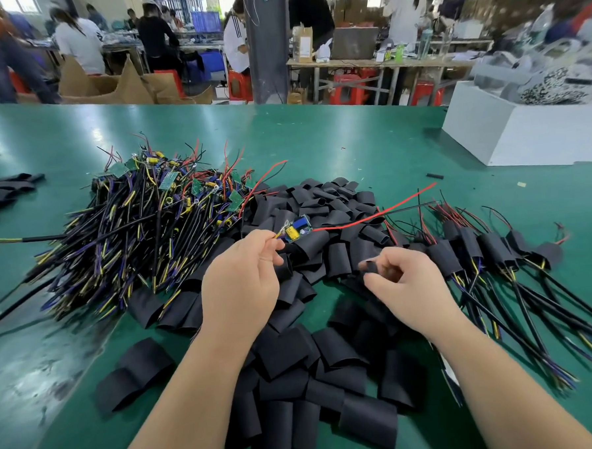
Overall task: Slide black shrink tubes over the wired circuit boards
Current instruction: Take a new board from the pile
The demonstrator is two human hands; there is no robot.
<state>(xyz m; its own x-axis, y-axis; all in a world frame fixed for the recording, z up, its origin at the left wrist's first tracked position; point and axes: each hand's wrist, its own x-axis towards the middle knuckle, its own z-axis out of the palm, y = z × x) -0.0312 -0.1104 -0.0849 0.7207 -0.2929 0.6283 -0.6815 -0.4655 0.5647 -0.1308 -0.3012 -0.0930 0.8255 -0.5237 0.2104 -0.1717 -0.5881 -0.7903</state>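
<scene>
Just above the heap of loose tubes, one wired circuit board, blue with a yellow capacitor, is held in the air, its red lead running off to the right. The left hand pinches it at the cable end between thumb and forefinger. The right hand, close beside it, has its fingers curled on what looks like a flattened black shrink tube, though blur hides the exact grip.

To do this step well, I judge the tube should first be squeezed into a round mouth. The leads can then be gathered and fed through together, and the sleeve drawn along until it covers the board. The tall capacitor is the likely snag.

Under both wrists lies the pile of loose shrink tubes on the green table. To the left sits a tangled heap of unsleeved boards, and to the right sleeved ones lie in a row. A white box stands beyond them. Stray wires from either heap could catch the red lead.
</scene>
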